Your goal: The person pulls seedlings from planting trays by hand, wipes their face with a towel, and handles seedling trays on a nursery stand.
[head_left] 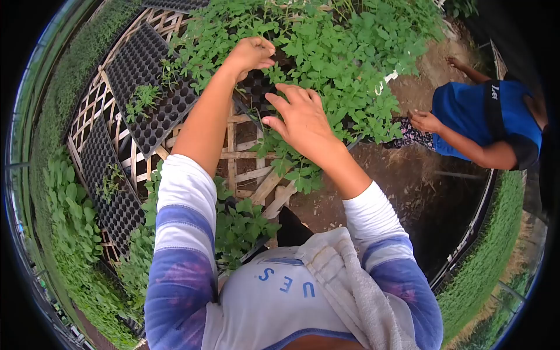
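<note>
Head view: the left hand [252, 57], fingers curled narrow, its grip impossible to tell, and the right hand [300, 119], fingers spread, are at a partly hidden black plastic cell tray [255, 88] amid dense leafy green seedlings [350, 58]. Leftward, on pale wooden lattice [231, 154], a large black rectangular cell tray [137, 61] and a narrower-looking black tray [119, 210] each hold sparse green sprouts [143, 100].

Setting: outdoors, daylight. Bench surface: slatted wooden lattice [251, 154], open gaps between strips. Floor: bare brown soil [344, 204], scattered with small debris; deeper shade toward lower right. Left periphery: dense greenery [61, 87], curved by the lens. Right periphery: grass-like green strip [490, 256], tan ground [528, 233] beyond. Upper-right corner dark, detail unreadable.
</note>
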